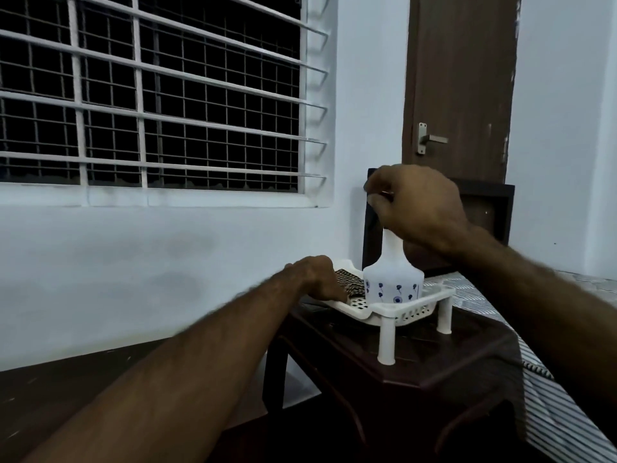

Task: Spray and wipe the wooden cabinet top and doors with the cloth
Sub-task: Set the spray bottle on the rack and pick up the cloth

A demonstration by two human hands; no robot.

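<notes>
A white spray bottle [394, 279] with small blue flower prints stands upright in a white perforated plastic tray [405, 314] on legs. My right hand [417, 205] grips the bottle's top, hiding the spray head. A dark patterned cloth [349, 279] lies in the tray's left part. My left hand [319, 277] rests on the cloth with fingers curled down onto it; whether it grips the cloth is unclear. The tray stands on a dark brown stool [417, 359].
A dark wooden surface [66, 389] lies at lower left under a barred window [150, 95]. A dark framed cabinet-like object [484, 208] stands behind the bottle, below a brown door [464, 78]. A striped bed cover [567, 412] runs along the right.
</notes>
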